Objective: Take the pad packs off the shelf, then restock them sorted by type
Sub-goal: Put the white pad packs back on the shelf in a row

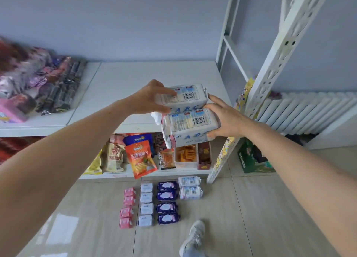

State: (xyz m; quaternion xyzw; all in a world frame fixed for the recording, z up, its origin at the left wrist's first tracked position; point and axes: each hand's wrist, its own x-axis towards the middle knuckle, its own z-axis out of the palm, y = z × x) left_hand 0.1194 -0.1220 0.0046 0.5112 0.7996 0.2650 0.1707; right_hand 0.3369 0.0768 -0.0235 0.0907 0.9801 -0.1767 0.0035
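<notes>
Both white packs point(185, 109) are wrapped in smooth, slightly glossy plastic film, creased at the sealed ends beside the left fingers point(166, 92) and under the right fingers point(212, 106); printed label panels show on their upper faces. The shelf point(135, 78) behind the fingers is matt white painted board, and its perforated upright point(270, 67) beyond the right hand point(226, 119) looks like white-coated metal. Below the hands, the snack bags point(142, 158) are shiny foil-like plastic, and the floor point(270, 208) is polished beige tile with glossy reflections.
</notes>
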